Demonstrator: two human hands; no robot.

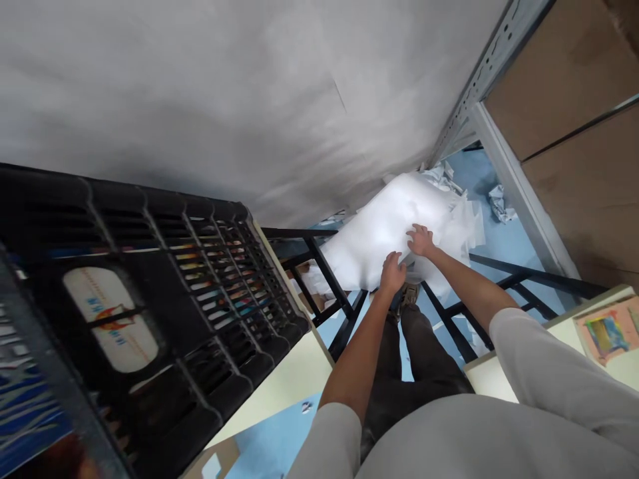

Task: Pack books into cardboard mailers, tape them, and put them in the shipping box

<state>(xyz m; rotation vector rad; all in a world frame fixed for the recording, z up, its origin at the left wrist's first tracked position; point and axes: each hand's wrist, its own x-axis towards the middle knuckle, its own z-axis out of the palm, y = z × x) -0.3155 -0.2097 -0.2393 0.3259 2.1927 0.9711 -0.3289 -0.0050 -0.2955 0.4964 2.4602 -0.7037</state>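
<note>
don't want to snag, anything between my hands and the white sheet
Nothing visible stands between the left hand or right hand and the white sheet; the black bars are off to the sides.

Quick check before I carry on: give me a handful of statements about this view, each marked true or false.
1. The left hand and right hand are both at the white sheet. True.
2. The black crate is on the person's right. False: it is on the left.
3. A pale label with print shows on the crate's side. True.
4. The floor under the white sheet is red. False: it is light blue.
5. Brown cardboard shows at the upper right. True.
6. Both hands wear gloves. False: they are bare.
</note>
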